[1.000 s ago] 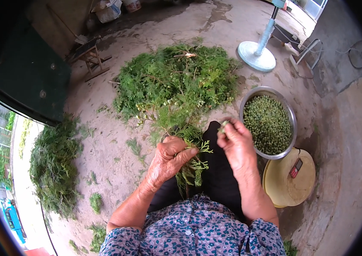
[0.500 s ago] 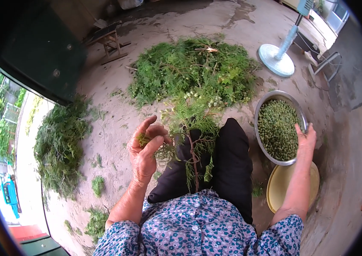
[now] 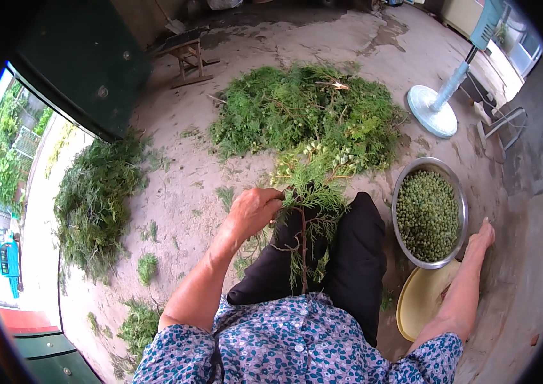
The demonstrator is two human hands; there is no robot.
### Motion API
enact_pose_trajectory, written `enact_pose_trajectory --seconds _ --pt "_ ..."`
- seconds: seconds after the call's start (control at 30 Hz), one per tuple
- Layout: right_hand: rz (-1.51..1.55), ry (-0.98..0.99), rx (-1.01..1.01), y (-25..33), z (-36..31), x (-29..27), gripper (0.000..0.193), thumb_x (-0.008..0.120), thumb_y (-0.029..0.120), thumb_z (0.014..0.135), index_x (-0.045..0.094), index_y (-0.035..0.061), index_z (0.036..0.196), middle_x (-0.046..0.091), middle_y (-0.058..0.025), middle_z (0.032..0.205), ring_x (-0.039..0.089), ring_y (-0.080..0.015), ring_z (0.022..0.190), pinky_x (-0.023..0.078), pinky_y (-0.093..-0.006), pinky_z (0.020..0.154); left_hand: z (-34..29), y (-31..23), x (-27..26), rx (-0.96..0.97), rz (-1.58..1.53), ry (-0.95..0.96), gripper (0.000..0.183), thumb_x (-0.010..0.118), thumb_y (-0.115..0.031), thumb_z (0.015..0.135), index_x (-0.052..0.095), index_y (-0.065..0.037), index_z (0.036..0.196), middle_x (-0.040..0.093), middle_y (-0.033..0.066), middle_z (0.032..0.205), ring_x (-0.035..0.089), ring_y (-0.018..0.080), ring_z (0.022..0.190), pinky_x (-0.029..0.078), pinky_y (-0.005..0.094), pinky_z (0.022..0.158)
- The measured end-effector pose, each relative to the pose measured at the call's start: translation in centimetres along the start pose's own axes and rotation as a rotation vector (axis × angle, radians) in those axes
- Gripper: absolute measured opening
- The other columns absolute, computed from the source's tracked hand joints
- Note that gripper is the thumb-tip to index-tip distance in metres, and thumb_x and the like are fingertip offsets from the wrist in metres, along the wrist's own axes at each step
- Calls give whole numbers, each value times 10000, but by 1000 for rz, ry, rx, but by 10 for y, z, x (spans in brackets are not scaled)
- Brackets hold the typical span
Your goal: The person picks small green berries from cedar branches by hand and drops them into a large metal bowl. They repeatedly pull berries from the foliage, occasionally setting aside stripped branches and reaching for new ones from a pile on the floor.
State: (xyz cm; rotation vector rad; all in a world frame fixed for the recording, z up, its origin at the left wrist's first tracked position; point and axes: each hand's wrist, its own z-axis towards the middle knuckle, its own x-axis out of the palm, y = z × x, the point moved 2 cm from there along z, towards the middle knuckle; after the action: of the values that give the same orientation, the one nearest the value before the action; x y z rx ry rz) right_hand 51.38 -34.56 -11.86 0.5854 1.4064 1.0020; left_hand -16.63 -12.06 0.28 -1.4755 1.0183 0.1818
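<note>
A leafy conifer branch (image 3: pixel 304 240) with small green cones stands between my knees, its brown stem running down toward my lap. My left hand (image 3: pixel 257 208) is closed at the branch's left side, fingers curled round one of its sprigs. To the right sits a steel basin (image 3: pixel 397 225) filled with small round green cones (image 3: pixel 428 214). My right hand (image 3: pixel 481 237) is just outside the basin's right rim, apart from it; its fingers are mostly hidden.
A pale yellow basin (image 3: pixel 412 310) lies below the steel one. Ahead is a large heap of cut branches (image 3: pixel 310 115); another heap (image 3: pixel 98 208) lies left. A pedestal fan (image 3: pixel 433 111) and a small wooden stool (image 3: pixel 187 57) stand farther off.
My left hand has gone from loosely spread to closed at the branch, moving right. My right hand has left the steel basin's rim and moved down and right. The view has shifted slightly.
</note>
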Motion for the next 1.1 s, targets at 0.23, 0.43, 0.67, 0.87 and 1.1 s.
enact_pose_trajectory --seconds 0.23,0.43,0.67,0.87,1.1 --pt "713 222 332 99 -141 73 270 531 62 844 502 -41 1092 561 -68 810 551 -166 670 480 -306 604 17 9 8 36 682 152 164 507 -151 791 582 -26 866 615 150 846 577 300 890 442 408 818" --pt "787 407 300 155 -225 111 166 546 51 840 547 -4 996 595 -66 822 590 -150 702 503 -284 606 58 28 25 -124 341 191 237 505 -85 760 605 -68 975 630 110 880 563 276 956 475 322 787" --pt "878 566 278 185 -286 124 136 547 65 846 566 1 964 598 -60 801 585 -141 685 507 -272 605 51 43 29 -476 -946 72 299 567 -176 827 559 -72 1107 616 48 955 571 152 762 462 267 618" --pt "911 635 262 222 -323 123 150 554 73 845 568 -4 973 595 -63 820 572 -137 670 489 -253 589 62 22 22 -477 -1179 -9 316 593 -152 830 529 -54 1123 613 38 867 523 107 576 455 237 501" --pt "1010 829 -95 325 -383 104 153 493 81 883 578 1 981 602 -79 774 592 -125 584 477 -208 474 60 -26 17 -270 -1115 -7 146 593 -121 831 571 -35 946 599 22 813 528 77 580 416 189 477"
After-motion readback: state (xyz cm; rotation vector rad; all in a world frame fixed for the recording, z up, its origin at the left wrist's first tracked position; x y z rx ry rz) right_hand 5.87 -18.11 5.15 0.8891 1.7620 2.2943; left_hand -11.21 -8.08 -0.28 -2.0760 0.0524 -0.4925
